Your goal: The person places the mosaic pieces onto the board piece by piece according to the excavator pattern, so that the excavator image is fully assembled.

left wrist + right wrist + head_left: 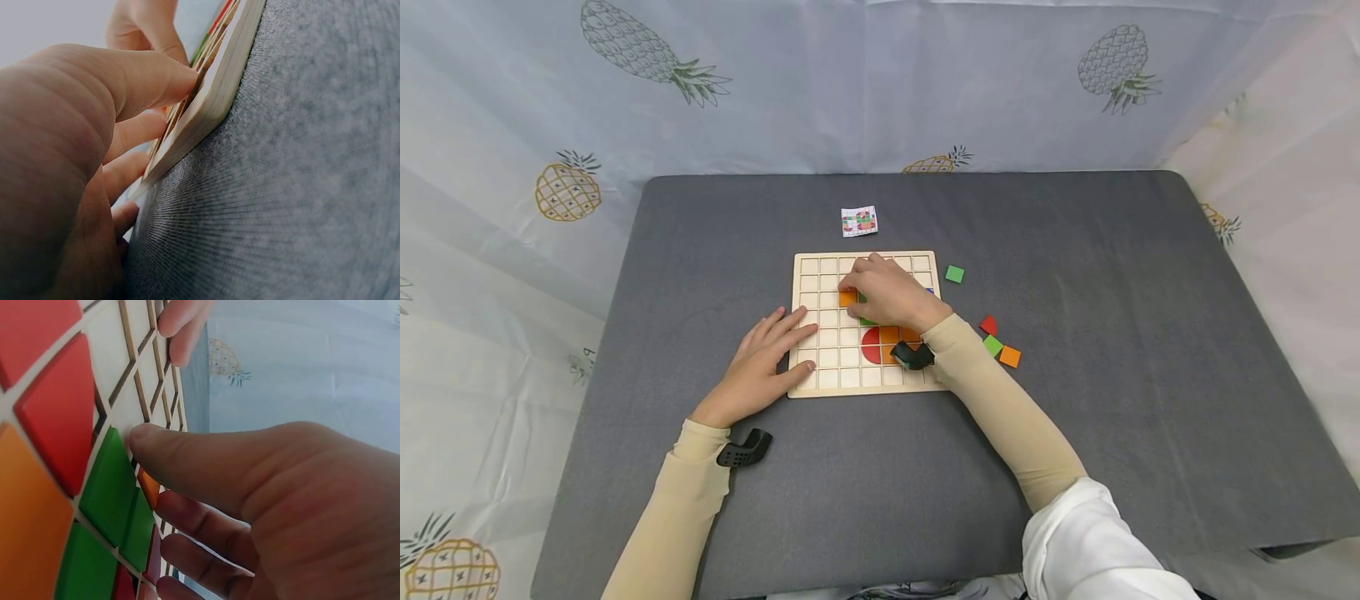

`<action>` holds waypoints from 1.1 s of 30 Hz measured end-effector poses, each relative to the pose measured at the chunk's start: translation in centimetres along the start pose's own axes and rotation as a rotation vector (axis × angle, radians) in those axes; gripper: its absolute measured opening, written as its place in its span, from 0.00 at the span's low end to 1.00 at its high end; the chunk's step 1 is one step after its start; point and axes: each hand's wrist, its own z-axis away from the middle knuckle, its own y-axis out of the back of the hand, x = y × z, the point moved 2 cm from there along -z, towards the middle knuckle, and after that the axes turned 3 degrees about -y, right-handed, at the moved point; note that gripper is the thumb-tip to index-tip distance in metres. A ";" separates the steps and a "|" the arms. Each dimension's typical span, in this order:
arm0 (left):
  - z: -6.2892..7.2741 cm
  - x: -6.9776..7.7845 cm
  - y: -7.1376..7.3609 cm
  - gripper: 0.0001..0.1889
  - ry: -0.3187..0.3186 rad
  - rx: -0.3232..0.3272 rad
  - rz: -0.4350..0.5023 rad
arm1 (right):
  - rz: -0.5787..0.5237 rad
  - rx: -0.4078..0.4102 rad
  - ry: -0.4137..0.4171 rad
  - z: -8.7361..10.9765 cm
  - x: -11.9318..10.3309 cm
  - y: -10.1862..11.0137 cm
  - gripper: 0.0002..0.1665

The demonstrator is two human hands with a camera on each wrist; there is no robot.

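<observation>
A wooden grid board (827, 381) lies on the dark grey table. My right hand (891, 293) reaches over its middle, thumb and index finger pinching the edges of an orange square tile (847, 298) at a grid cell. Next to the thumb, green tiles (103, 487) sit in neighbouring cells. Lower on the board are a red curved piece (871, 346) and orange tiles (889, 335); the right hand and wrist hide part of the pattern. My left hand (760, 367) lies flat with spread fingers, its fingertips resting on the board's left edge.
A small printed pattern card (859, 221) lies beyond the board. To the right are a loose green square (954, 273), a red piece (988, 325), another green square (992, 346) and an orange square (1010, 357). A pineapple-print curtain (865, 83) hangs behind the table.
</observation>
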 end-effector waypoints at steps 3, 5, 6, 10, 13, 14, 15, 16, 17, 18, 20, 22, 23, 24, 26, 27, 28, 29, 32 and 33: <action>0.0 0.1 0.0 0.31 0.003 0.000 -0.001 | -0.007 -0.006 0.003 0.2 0.1 0.2 0.22; 0.0 0.1 0.0 0.31 0.005 -0.001 -0.001 | -0.026 0.004 0.007 0.3 0.3 0.5 0.22; 0.0 0.1 0.1 0.31 0.006 -0.001 -0.002 | -0.040 0.014 0.006 0.4 0.5 0.7 0.22; 0.0 0.2 0.1 0.31 0.014 -0.002 -0.003 | -0.114 0.065 -0.032 1.2 1.7 2.0 0.18; 0.0 0.2 0.1 0.31 0.018 -0.002 -0.002 | -0.165 0.084 -0.091 2.0 3.0 3.1 0.18; 0.0 0.2 0.1 0.31 0.019 -0.001 -0.001 | -0.178 0.089 -0.111 2.2 3.5 3.4 0.19; 0.1 0.1 0.1 0.31 0.019 -0.001 -0.001 | -0.193 0.091 -0.134 2.5 4.0 3.6 0.19; 0.1 0.1 0.1 0.31 0.020 0.000 0.000 | -0.206 0.097 -0.154 2.7 4.5 3.9 0.20; 0.0 0.1 0.1 0.31 0.020 0.002 0.001 | -0.220 0.104 -0.178 2.9 4.9 4.1 0.20; 0.1 0.1 0.1 0.31 0.020 0.003 0.001 | -0.230 0.111 -0.197 3.2 5.4 4.3 0.20; 0.1 0.1 0.1 0.31 0.021 0.003 0.001 | -0.251 0.120 -0.237 3.7 6.4 4.7 0.20; 0.1 0.1 0.1 0.31 0.023 0.003 0.000 | -0.269 0.116 -0.277 4.1 7.2 5.1 0.21; 0.1 0.1 0.1 0.31 0.023 0.004 0.000 | -0.275 0.108 -0.296 4.4 7.6 5.3 0.22; 0.1 0.0 0.1 0.31 0.023 0.004 0.000 | -0.277 0.100 -0.314 4.6 8.0 5.4 0.23; 0.1 0.0 0.1 0.31 0.024 0.003 0.000 | -0.278 0.074 -0.359 4.9 8.7 5.5 0.24; 0.1 0.0 0.1 0.31 0.024 0.003 0.000 | -0.271 0.058 -0.384 5.1 9.0 5.5 0.24; 0.1 0.0 0.1 0.31 0.024 0.002 0.000 | -0.263 0.042 -0.409 5.2 9.3 5.5 0.25; 0.1 0.0 0.1 0.31 0.024 0.002 0.000 | -0.253 0.024 -0.431 5.4 9.6 5.4 0.25; 0.1 0.0 0.0 0.31 0.023 0.001 -0.001 | -0.226 -0.019 -0.485 5.6 10.2 5.3 0.26; 0.1 0.0 0.0 0.31 0.022 0.000 -0.002 | -0.219 -0.033 -0.496 5.6 10.4 5.2 0.27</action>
